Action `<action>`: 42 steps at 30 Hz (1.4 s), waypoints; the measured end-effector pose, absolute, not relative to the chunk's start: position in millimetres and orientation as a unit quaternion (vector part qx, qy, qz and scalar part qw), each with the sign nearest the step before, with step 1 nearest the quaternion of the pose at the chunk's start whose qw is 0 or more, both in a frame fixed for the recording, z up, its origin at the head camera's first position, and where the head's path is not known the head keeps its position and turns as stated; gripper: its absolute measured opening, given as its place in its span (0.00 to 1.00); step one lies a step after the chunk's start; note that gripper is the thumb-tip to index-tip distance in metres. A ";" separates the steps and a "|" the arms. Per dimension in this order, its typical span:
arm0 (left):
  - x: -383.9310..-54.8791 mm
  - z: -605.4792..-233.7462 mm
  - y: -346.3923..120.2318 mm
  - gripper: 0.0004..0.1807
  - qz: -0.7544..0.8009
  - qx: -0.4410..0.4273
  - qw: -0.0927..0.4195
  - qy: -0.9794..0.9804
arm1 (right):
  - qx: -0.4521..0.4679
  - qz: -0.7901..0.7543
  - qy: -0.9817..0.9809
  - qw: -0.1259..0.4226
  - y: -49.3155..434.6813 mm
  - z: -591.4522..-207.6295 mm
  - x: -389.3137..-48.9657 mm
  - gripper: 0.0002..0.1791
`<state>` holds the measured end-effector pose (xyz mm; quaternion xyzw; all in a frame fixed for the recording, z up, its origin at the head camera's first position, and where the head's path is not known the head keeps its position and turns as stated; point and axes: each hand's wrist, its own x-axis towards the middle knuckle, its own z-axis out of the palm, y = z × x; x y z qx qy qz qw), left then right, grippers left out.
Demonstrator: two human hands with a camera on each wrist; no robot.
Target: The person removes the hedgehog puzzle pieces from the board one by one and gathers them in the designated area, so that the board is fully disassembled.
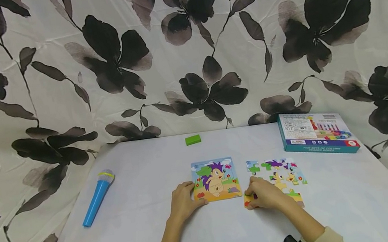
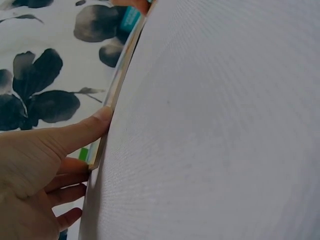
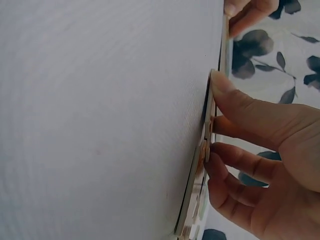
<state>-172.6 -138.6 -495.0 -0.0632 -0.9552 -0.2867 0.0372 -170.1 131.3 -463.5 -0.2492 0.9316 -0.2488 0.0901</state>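
A square hedgehog picture board (image 1: 216,180) lies on the white table. My left hand (image 1: 183,202) holds its lower left corner, thumb on the near edge and fingers along the left side; the left wrist view shows the thumb (image 2: 82,132) against the thin edge. To the right lies a partly joined jigsaw puzzle (image 1: 292,171) with the same hedgehog picture and gaps between pieces. My right hand (image 1: 265,193) pinches an orange puzzle piece (image 1: 248,201) at its lower left corner. In the right wrist view that piece (image 3: 209,107) tilts slightly off the table. My fingers hide part of the puzzle.
A blue toy microphone (image 1: 97,200) lies at the left. At the back stands a small green block (image 1: 193,139). A flat teal-edged box (image 1: 316,132) rests at the back right. Behind the table (image 1: 138,228) hangs a flowered cloth (image 1: 207,53).
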 end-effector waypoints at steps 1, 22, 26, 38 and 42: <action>-172.8 -494.7 -138.9 0.37 -0.287 -0.063 0.036 -0.955 | -0.245 -0.249 0.933 0.090 130.7 -463.5 -169.9 0.20; -173.8 -494.5 -140.2 0.38 -0.285 -0.071 0.035 -0.955 | -0.222 -0.269 0.929 0.125 130.1 -461.6 -166.1 0.22; -173.7 -495.7 -140.5 0.38 -0.285 -0.072 0.035 -0.955 | -0.219 -0.264 0.932 0.118 130.1 -462.0 -165.2 0.20; -171.7 -496.4 -140.9 0.37 -0.286 -0.072 0.040 -0.955 | -0.221 -0.238 0.941 0.094 128.7 -465.3 -162.2 0.18; -172.1 -496.9 -140.7 0.37 -0.289 -0.074 0.042 -0.953 | -0.227 -0.241 0.940 0.082 129.6 -466.2 -162.7 0.18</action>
